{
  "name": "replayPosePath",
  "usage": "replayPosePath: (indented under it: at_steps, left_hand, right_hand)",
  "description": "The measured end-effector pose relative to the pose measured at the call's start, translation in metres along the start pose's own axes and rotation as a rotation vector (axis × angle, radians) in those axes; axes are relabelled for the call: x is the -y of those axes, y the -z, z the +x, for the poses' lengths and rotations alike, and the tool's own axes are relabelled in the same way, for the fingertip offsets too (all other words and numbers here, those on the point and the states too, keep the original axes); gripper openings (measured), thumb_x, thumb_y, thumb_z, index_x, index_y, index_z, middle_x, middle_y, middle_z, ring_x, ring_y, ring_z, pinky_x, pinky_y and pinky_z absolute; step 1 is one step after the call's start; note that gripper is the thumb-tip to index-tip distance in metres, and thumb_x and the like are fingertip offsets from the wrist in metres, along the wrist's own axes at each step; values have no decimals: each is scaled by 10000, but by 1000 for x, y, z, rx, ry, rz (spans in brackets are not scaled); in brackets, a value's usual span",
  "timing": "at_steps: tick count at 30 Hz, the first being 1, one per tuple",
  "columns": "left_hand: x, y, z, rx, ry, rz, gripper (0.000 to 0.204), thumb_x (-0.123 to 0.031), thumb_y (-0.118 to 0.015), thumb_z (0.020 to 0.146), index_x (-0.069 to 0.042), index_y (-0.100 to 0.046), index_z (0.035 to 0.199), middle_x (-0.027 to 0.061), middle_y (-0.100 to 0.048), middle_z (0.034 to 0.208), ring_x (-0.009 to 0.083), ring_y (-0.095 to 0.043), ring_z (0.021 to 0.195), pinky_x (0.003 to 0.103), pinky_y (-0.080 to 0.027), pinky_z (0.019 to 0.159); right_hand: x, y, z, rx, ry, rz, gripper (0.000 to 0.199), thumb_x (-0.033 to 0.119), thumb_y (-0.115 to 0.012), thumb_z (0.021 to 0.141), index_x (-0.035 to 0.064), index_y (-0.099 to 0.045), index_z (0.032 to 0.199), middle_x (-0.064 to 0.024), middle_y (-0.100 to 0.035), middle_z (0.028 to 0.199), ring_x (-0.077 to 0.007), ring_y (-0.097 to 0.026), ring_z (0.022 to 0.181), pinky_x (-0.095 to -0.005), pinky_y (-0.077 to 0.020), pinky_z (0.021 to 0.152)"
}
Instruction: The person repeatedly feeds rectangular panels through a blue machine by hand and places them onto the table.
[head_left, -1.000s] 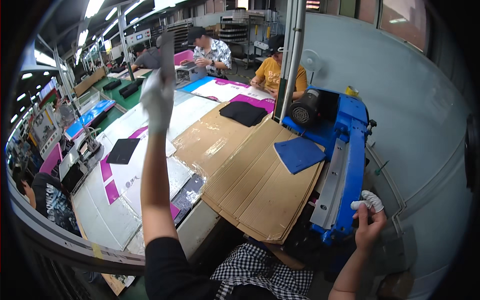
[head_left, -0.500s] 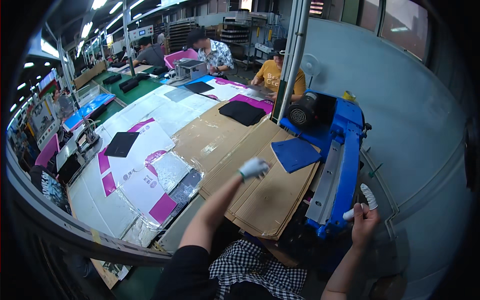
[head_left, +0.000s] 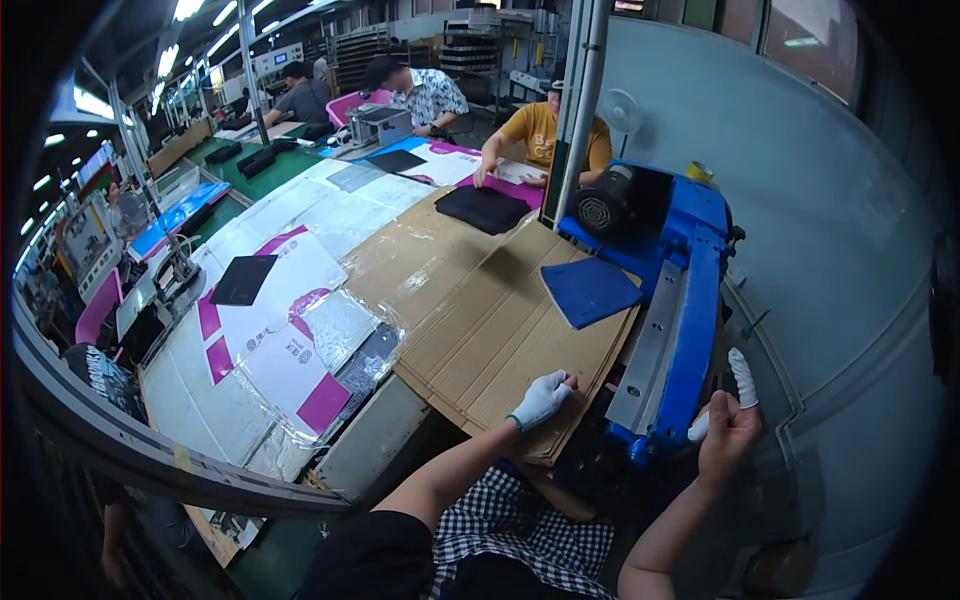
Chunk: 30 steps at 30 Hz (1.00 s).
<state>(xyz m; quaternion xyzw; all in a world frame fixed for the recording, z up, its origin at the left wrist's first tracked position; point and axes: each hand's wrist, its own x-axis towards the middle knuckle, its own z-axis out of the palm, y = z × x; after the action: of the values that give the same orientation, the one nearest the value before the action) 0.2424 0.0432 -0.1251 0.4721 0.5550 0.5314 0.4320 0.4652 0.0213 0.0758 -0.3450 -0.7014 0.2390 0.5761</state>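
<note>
1. The cardboard sheets (head_left: 480, 310) lie as a flat stack across the near right part of the work table (head_left: 370, 440), their near corner jutting past the table's front edge toward the person.
2. The left hand (head_left: 542, 397), in a white glove, rests on that near corner of the stack, close to its right edge.
3. Its fingers are curled loosely down onto the top sheet; whether they pinch the edge or only press on it cannot be told.
4. The right hand (head_left: 728, 425) is raised in the air, off the table, just beside the lower end of the blue machine (head_left: 680, 300) that stands along the stack's right edge.
5. That hand is half open and holds nothing; white finger covers sit on the forefinger and thumb, the forefinger pointing up.
6. A blue fabric piece (head_left: 590, 290) lies on the cardboard near the stack's right edge, well apart from both hands.
7. A black fabric piece (head_left: 483, 208) lies at the far end of the cardboard.
</note>
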Motion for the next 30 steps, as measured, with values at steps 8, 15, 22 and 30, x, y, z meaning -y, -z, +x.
replayPosePath:
  at_steps: [8,15,22,30]
  left_hand:
    - [2,8,-5,-23,-25,59,335,-304,-439,886,6,-566,881,73,-572,766,190,-524,705,288,-430,687]
    - [-18,55,-3,-102,-271,121,204,-215,-515,833,-33,-594,882,55,-588,756,171,-543,683,272,-436,651]
    - [-28,256,62,-955,-144,991,331,-258,-489,804,-7,-534,1015,194,-587,903,357,-556,820,420,-459,725]
    - [14,330,53,-595,284,885,536,-403,-539,781,46,-517,1073,195,-591,1001,312,-582,855,365,-464,762]
  right_hand:
    - [-7,-1,-1,-27,-35,85,387,176,-539,884,-35,-458,1197,27,-441,536,-34,-341,448,-149,-287,457]
    - [-7,0,1,-28,-12,90,389,165,-519,896,-37,-430,1217,14,-463,550,-37,-354,440,-150,-289,446]
    - [-19,8,-2,-37,-21,86,385,163,-508,902,-39,-424,1219,13,-462,553,-39,-339,430,-159,-280,438]
    - [-11,4,-2,5,2,-57,246,220,-489,916,6,-483,1040,17,-451,547,-44,-363,441,-178,-279,435]
